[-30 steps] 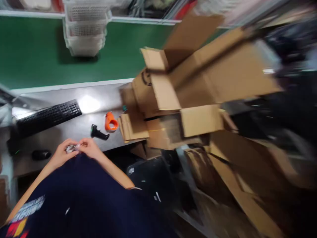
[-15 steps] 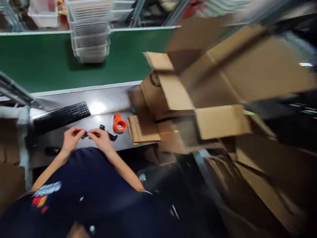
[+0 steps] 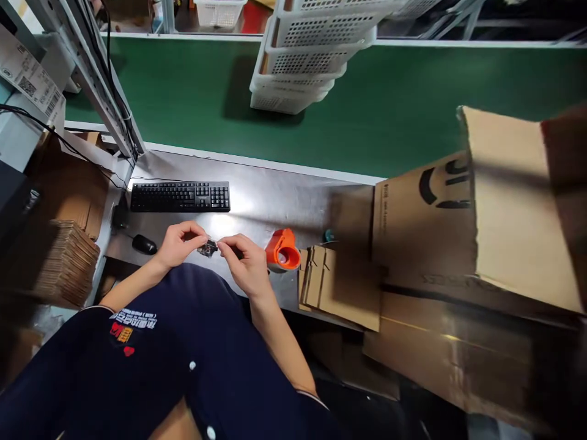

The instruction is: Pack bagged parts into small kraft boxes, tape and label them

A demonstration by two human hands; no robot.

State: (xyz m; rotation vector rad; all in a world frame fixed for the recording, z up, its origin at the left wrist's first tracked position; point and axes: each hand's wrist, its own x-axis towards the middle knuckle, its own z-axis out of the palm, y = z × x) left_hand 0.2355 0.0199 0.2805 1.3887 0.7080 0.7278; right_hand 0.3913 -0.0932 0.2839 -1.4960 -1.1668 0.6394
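Note:
Over the metal table's front edge, my left hand [image 3: 180, 245] pinches one side of a small dark item in what looks like clear plastic wrap [image 3: 208, 248]. The fingertips of my right hand [image 3: 246, 261] pinch its other side, so it hangs between both hands. What exactly lies inside the wrap is too small to make out. Just right of my right hand stands an orange tape dispenser [image 3: 283, 249]. A black computer mouse [image 3: 144, 244] rests to the left of my left hand, and a black keyboard [image 3: 180, 197] lies beyond it.
Flat cardboard pieces [image 3: 346, 287] lie at the table's right end, beside large cardboard boxes [image 3: 424, 226]. Stacked white baskets [image 3: 316, 52] stand out over the green surface [image 3: 183, 104] behind. At left are a metal post [image 3: 98, 79] with cables and stacked folded cardboard [image 3: 68, 263].
My view has swung left and steadied, so the table and boxes sit further right. Both hands still pinch the small item. A black object seen by my right hand before no longer shows.

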